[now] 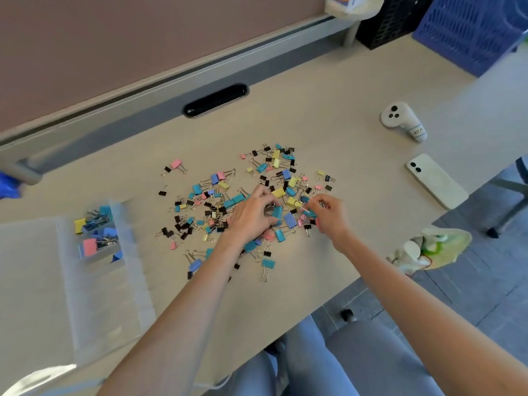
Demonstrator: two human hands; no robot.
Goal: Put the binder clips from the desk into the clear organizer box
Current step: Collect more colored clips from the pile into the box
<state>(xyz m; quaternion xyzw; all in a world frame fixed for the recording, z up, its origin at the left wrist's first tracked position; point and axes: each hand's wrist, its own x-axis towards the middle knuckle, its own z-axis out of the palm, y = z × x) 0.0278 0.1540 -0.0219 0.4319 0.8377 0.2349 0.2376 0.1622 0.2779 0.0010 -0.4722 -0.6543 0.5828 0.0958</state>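
I see the clear organizer box (pixel 100 310) on the near left of the worktop (pixel 328 90), lying open. Two of its compartments at the far end are loaded:

- The farthest compartment holds teal, yellow and blue clips with their wire handles bunched together.
- The compartment just nearer holds one large pink clip and several blue ones.

The rest of the box is blurred, and I cannot tell what its other compartments contain.

The loose binder clips (pixel 228 195) lie spread over the middle of the worktop, well apart from the box, in black, teal, blue, yellow and pink and in mixed sizes.

Both hands are over the right part of this spread. The left hand (pixel 251 217) has its fingers curled round a teal clip (pixel 277 212). The right hand (pixel 330 214) has its fingers closed together, pinching a small teal clip (pixel 310 214).

On the right of the worktop I see a white controller (pixel 400 118) and, nearer, a white phone (pixel 435 181) lying face down. A blue basket (pixel 468 32) and a black crate (pixel 383 21) stand at the far right corner.
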